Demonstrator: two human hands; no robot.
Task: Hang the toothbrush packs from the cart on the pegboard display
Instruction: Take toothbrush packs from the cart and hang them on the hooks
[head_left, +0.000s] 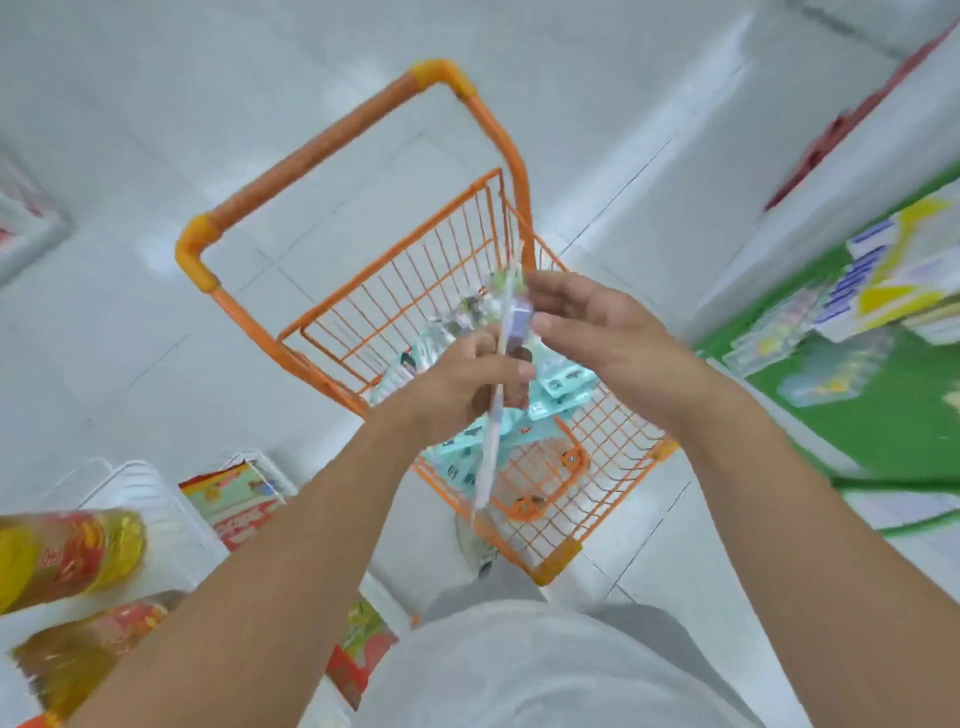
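Bottles (67, 556) of yellow oil lie blurred on a white shelf at the far left, beside colourful cartons, none of it part of the job. Next comes the orange wire cart (358, 312), standing on the pale tiled floor with several light-blue packs (558, 387) still lying in its basket. Above the basket the left hand (467, 384) is closed around one toothbrush pack (496, 395), seen edge-on as a thin pale strip running from between the hands down toward the person's waist. The right hand (597, 332) meets it at the upper end, fingers partly spread and touching the pack's top; whether it truly grips is unclear through the blur. At the far right, a green display (883, 415) already carries some hung packets. By this showing the work is under way: one pack is in hand, more wait in the cart.
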